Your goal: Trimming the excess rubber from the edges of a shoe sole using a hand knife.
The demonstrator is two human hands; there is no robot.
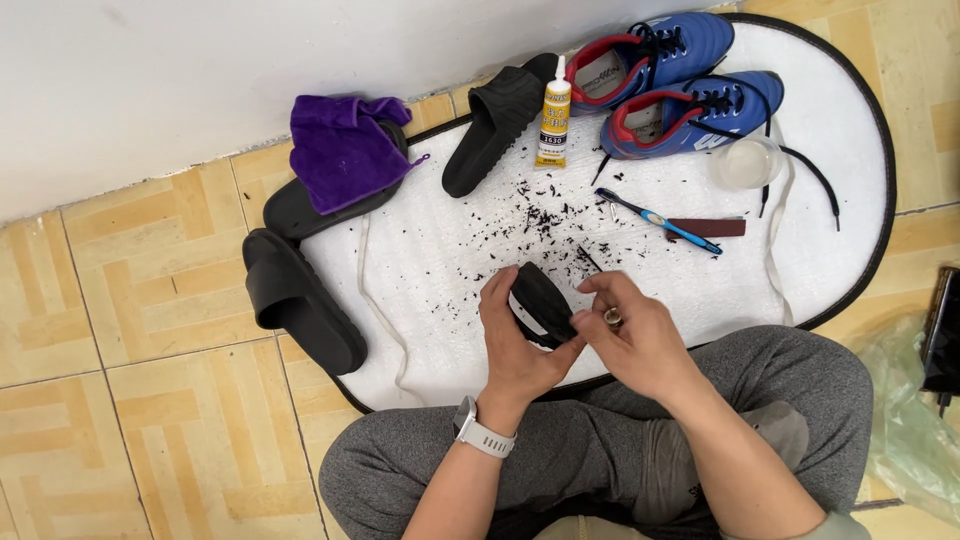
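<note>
A black slide sandal [543, 301] is held on edge above the white oval mat [440, 260], in front of my crossed legs. My left hand [515, 340], with a white watch on the wrist, grips the sandal from the left and underneath. My right hand [635, 335], wearing a ring, pinches its right side, and a thin dark tool pokes out past the fingers. Black shavings [545, 215] are scattered over the mat just beyond the sandal.
A yellow glue tube [553, 125] stands at the mat's far edge beside another black slide [495, 125]. Two blue sports shoes [680, 85], a clear cup [748, 162], a toothbrush [665, 222] and a brown strip [705, 228] lie right. A purple cloth [345, 150] covers one slide; another slide [300, 300] lies left.
</note>
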